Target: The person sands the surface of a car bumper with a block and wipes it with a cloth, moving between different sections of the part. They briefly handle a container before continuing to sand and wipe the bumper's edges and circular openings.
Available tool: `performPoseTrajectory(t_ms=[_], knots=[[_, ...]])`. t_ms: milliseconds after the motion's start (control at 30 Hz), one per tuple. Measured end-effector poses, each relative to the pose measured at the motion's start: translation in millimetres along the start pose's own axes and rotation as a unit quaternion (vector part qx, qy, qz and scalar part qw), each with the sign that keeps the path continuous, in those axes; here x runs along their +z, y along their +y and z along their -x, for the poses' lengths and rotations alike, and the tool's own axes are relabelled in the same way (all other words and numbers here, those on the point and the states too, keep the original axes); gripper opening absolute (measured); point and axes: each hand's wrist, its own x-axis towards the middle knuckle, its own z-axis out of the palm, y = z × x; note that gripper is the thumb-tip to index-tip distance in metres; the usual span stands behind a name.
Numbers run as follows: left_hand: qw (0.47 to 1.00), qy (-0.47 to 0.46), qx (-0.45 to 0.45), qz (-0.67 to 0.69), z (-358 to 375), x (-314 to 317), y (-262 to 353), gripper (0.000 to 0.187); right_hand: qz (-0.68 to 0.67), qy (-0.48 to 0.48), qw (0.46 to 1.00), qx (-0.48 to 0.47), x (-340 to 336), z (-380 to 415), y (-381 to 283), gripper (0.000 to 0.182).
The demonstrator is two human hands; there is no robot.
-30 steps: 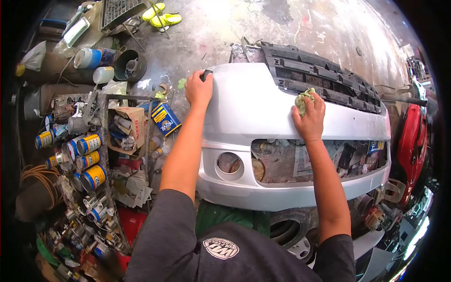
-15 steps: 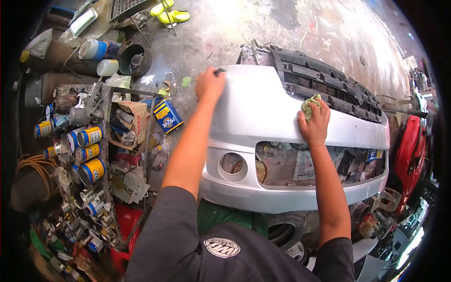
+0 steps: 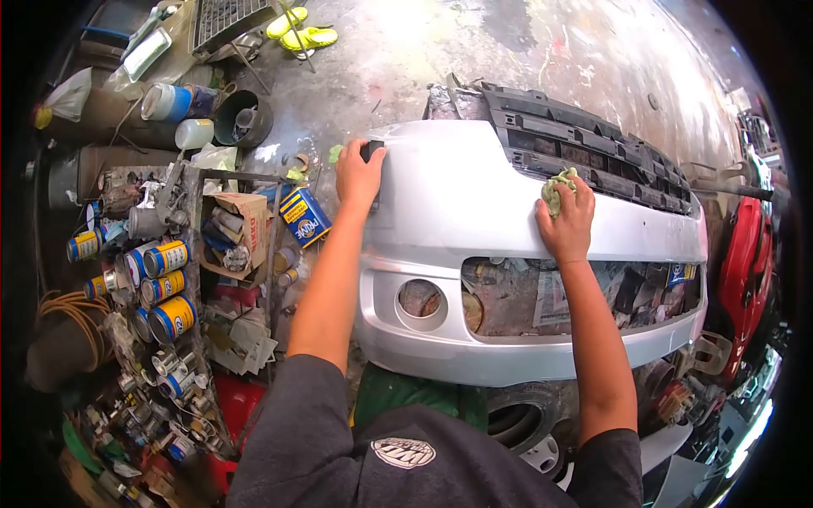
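A silver-grey car bumper (image 3: 440, 199) lies in front of me, with a round lamp opening and a long lower opening. At its left end, my left hand (image 3: 358, 179) is closed on a small black block (image 3: 373, 151), which is against the bumper's side edge. The face of the block is hidden. My right hand (image 3: 566, 227) grips a crumpled pale green cloth (image 3: 555, 195) at the bumper's upper edge, beside the black grille (image 3: 593, 144).
Left of the bumper, a cluttered rack holds several paint cans (image 3: 172, 318) and a cardboard box (image 3: 246, 229). A blue-yellow tin (image 3: 304, 215) stands near my left forearm. A tyre (image 3: 517, 415) lies below the bumper; a red car panel (image 3: 747, 267) is at the right.
My left hand has moved left and down with the black block, from the bumper's top left corner to its side edge. My right hand and the cloth have stayed in place.
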Motion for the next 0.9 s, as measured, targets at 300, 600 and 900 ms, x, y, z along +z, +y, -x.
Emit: performPoseTrajectory(t_ms=[300,600,900], knots=[[0.987,0.044,0.148,-0.035,98.8,20.9,19.9,0.043,0.006,-0.026,1.0,-0.004,-4.7,-0.7,-3.7,0.06],[0.989,0.116,0.085,-0.017,65.7,40.0,6.8,0.043,-0.095,-0.104,0.974,-0.178,26.5,-25.6,-52.1,0.033],[0.992,0.097,0.072,-0.026,75.9,31.9,24.2,0.043,-0.086,-0.079,0.96,-0.253,104.9,-104.0,-110.6,0.017]])
